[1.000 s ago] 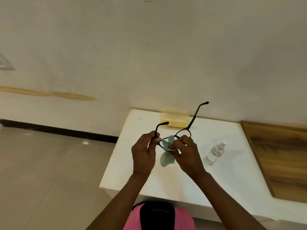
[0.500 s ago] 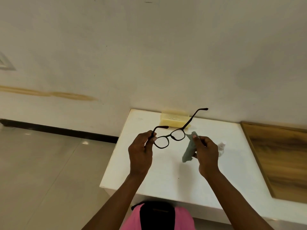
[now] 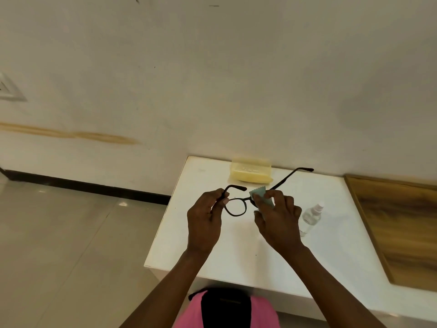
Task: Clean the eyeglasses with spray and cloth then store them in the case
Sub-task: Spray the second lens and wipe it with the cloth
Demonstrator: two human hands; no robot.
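Note:
Black round-framed eyeglasses point(image 3: 236, 215) are held in the air above the white table point(image 3: 236, 256), temples unfolded and pointing away from me. My left hand point(image 3: 204, 221) pinches the left hinge of the frame. My right hand point(image 3: 277, 221) presses a small grey-green cloth point(image 3: 260, 194) around the right lens, which is hidden by cloth and fingers. A small clear spray bottle point(image 3: 312, 215) lies on the table just right of my right hand. The pale yellow case point(image 3: 250, 174) sits at the back edge, against the wall.
A wooden board point(image 3: 397, 223) covers the table's right side. The wall rises right behind the table. Tiled floor point(image 3: 71, 245) lies to the left, past the table's left edge. My pink and black clothing point(image 3: 224, 308) shows at the bottom.
One second ago the cloth was on the left lens. My right hand then pulled away to the right with the cloth, and now it has come back and wraps the right lens.

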